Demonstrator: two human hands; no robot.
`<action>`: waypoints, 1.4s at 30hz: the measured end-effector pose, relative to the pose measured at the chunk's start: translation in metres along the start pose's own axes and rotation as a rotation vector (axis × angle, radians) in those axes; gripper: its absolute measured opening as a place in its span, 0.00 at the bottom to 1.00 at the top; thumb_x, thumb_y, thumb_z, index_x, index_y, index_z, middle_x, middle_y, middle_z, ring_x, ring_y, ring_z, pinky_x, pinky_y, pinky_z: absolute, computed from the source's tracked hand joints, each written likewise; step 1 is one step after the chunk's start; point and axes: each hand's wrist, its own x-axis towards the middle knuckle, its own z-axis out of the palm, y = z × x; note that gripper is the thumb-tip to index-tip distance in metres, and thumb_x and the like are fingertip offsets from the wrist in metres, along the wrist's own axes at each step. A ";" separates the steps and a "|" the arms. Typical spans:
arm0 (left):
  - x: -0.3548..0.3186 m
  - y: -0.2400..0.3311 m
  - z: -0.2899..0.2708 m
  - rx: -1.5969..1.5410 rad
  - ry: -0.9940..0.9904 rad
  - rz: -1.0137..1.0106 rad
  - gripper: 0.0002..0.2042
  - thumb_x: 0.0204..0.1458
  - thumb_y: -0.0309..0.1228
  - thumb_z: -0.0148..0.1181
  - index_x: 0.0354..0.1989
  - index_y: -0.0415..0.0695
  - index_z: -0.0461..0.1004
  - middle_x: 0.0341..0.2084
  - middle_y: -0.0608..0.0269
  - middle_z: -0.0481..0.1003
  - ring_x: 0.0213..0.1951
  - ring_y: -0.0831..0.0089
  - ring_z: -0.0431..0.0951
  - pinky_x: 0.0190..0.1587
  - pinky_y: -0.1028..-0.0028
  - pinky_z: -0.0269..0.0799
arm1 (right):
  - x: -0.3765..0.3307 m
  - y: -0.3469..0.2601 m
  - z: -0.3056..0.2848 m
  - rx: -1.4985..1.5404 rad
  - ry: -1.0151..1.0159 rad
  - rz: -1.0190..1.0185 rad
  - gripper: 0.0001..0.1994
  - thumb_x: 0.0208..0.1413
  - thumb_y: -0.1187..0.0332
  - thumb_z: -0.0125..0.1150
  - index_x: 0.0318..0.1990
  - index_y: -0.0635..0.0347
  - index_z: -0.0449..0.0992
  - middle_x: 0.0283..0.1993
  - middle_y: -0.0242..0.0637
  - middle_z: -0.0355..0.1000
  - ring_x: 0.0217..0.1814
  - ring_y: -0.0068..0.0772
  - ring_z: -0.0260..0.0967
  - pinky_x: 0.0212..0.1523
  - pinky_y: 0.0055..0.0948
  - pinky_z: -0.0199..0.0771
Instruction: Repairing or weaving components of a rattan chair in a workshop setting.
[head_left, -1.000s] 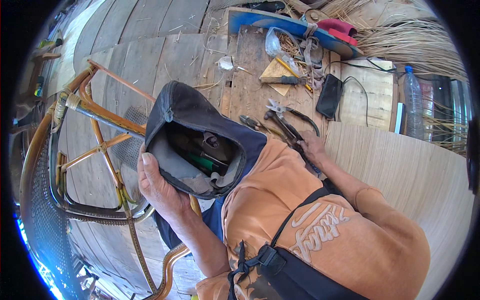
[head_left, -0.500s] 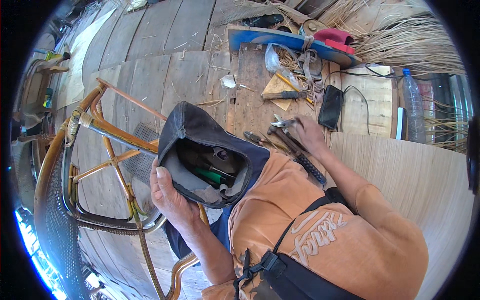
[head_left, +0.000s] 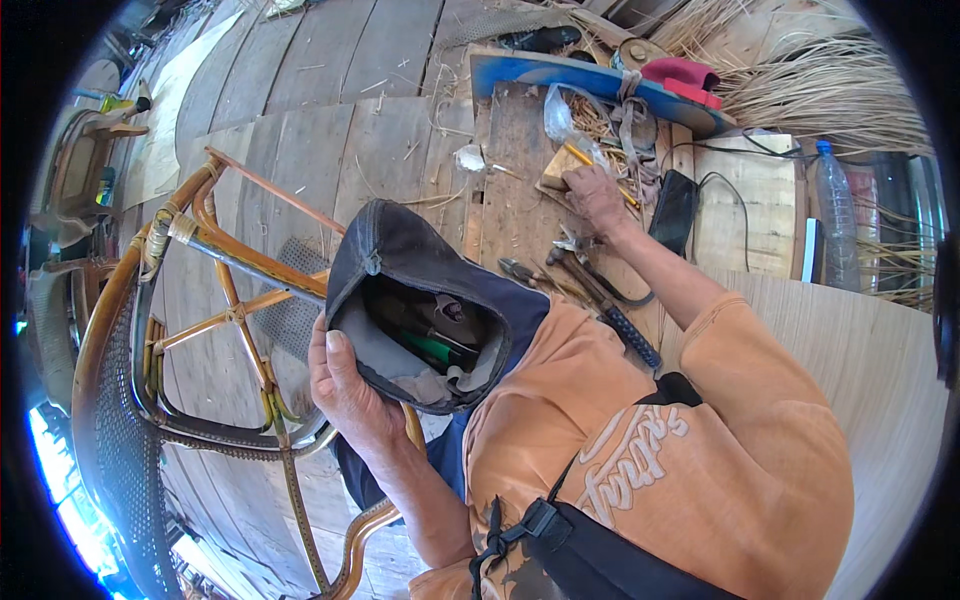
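From above, the left hand grips the rim of a dark fabric tool pouch, held open at the lap; green-handled tools and a crumpled cloth lie inside. The right hand reaches out, fingers curled down among yellow sticks on the wooden worktop, beside a hammer. A rattan chair frame stands left on the plank floor.

left hand: fingers curled in a grip, forearm bent upward | right hand: arm stretched forward, palm down
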 end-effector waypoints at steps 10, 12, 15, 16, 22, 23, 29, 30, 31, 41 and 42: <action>0.002 -0.001 -0.001 -0.035 -0.033 -0.032 0.21 0.55 0.31 0.53 0.53 0.30 0.60 0.42 0.49 0.72 0.42 0.67 0.75 0.45 0.73 0.74 | 0.002 0.004 -0.029 -0.062 -0.092 0.052 0.17 0.45 0.68 0.55 0.46 0.50 0.69 0.38 0.41 0.67 0.43 0.44 0.64 0.40 0.39 0.67; 0.002 -0.002 0.003 -0.035 -0.026 -0.037 0.23 0.54 0.31 0.54 0.54 0.30 0.59 0.43 0.48 0.72 0.42 0.67 0.75 0.45 0.72 0.74 | 0.005 0.010 -0.012 -0.074 -0.038 0.013 0.17 0.46 0.68 0.52 0.47 0.49 0.69 0.39 0.40 0.67 0.44 0.45 0.64 0.41 0.41 0.67; -0.001 -0.001 0.004 -0.002 -0.040 -0.013 0.23 0.53 0.31 0.55 0.54 0.30 0.59 0.42 0.48 0.72 0.42 0.66 0.75 0.46 0.72 0.74 | 0.014 0.001 -0.004 -0.063 -0.009 0.010 0.16 0.47 0.69 0.50 0.46 0.49 0.69 0.38 0.40 0.67 0.45 0.45 0.63 0.41 0.42 0.66; -0.001 0.000 0.004 0.017 -0.032 -0.006 0.23 0.54 0.31 0.55 0.54 0.30 0.59 0.42 0.48 0.72 0.42 0.66 0.75 0.46 0.72 0.74 | 0.017 -0.001 -0.004 -0.033 0.032 0.017 0.16 0.47 0.67 0.52 0.46 0.50 0.69 0.38 0.39 0.67 0.44 0.44 0.64 0.41 0.40 0.67; -0.002 0.007 0.010 0.054 0.001 -0.023 0.19 0.55 0.29 0.52 0.53 0.32 0.61 0.42 0.52 0.72 0.41 0.70 0.74 0.45 0.73 0.72 | 0.014 -0.069 -0.069 0.614 0.008 0.236 0.15 0.52 0.60 0.55 0.44 0.56 0.71 0.35 0.38 0.71 0.37 0.38 0.68 0.38 0.34 0.69; -0.001 0.005 0.012 0.107 0.021 -0.005 0.17 0.56 0.29 0.50 0.52 0.32 0.63 0.42 0.54 0.72 0.41 0.71 0.74 0.45 0.75 0.70 | 0.010 -0.087 -0.090 0.974 -0.195 0.384 0.16 0.53 0.59 0.54 0.43 0.60 0.71 0.34 0.39 0.72 0.35 0.37 0.69 0.38 0.33 0.69; -0.001 0.001 0.026 0.168 0.022 0.069 0.16 0.56 0.29 0.50 0.50 0.33 0.65 0.41 0.55 0.72 0.41 0.72 0.74 0.44 0.77 0.70 | -0.006 -0.173 -0.144 0.948 -0.304 -0.013 0.18 0.55 0.60 0.51 0.44 0.67 0.71 0.33 0.44 0.73 0.37 0.41 0.71 0.39 0.38 0.69; -0.003 0.001 0.021 0.248 0.017 0.113 0.15 0.56 0.28 0.49 0.50 0.33 0.65 0.40 0.56 0.72 0.41 0.74 0.73 0.44 0.77 0.70 | -0.004 -0.177 -0.136 0.889 -0.283 -0.060 0.17 0.55 0.61 0.51 0.43 0.66 0.71 0.32 0.45 0.73 0.37 0.41 0.72 0.40 0.39 0.69; -0.006 0.003 0.021 0.337 0.012 0.123 0.15 0.56 0.28 0.49 0.49 0.33 0.65 0.40 0.56 0.72 0.41 0.74 0.73 0.44 0.77 0.69 | 0.004 -0.183 -0.135 0.846 -0.383 -0.006 0.15 0.55 0.62 0.51 0.42 0.65 0.72 0.28 0.44 0.72 0.35 0.35 0.71 0.38 0.35 0.69; -0.001 0.010 0.005 0.356 -0.014 0.114 0.15 0.57 0.28 0.48 0.50 0.33 0.65 0.38 0.57 0.73 0.37 0.74 0.74 0.40 0.78 0.72 | 0.027 -0.139 -0.139 1.287 -0.276 0.220 0.17 0.52 0.56 0.56 0.35 0.65 0.76 0.29 0.42 0.73 0.31 0.28 0.70 0.35 0.28 0.68; -0.001 0.012 0.009 0.311 0.007 0.086 0.14 0.57 0.27 0.47 0.49 0.32 0.65 0.38 0.56 0.73 0.38 0.74 0.74 0.41 0.78 0.71 | 0.034 -0.107 -0.133 1.109 -0.186 0.366 0.16 0.52 0.57 0.57 0.34 0.64 0.77 0.29 0.41 0.73 0.31 0.29 0.69 0.34 0.28 0.68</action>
